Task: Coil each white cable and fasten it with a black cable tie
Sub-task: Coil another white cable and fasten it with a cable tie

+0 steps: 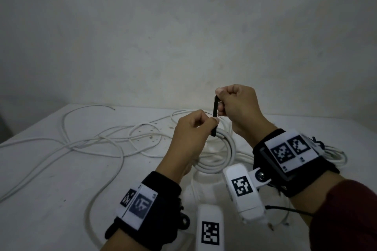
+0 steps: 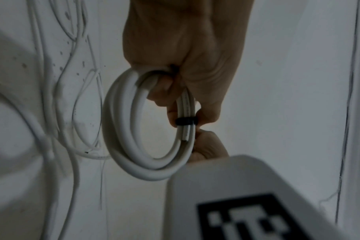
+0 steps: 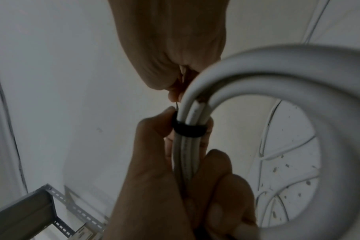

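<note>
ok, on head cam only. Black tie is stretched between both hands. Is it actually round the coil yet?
Observer: Yes. The left wrist view shows the black cable tie closed as a band round the strands of the coil.
Operator: What's holding the coil?
Observer: The left hand. In the right wrist view its fingers curl round the bundle just below the band, thumb against the band.
Operator: Cable end loose?
Observer: One cut end lies within the bundle, just past the band on the side of the right hand, which pinches the tie's tail.
</note>
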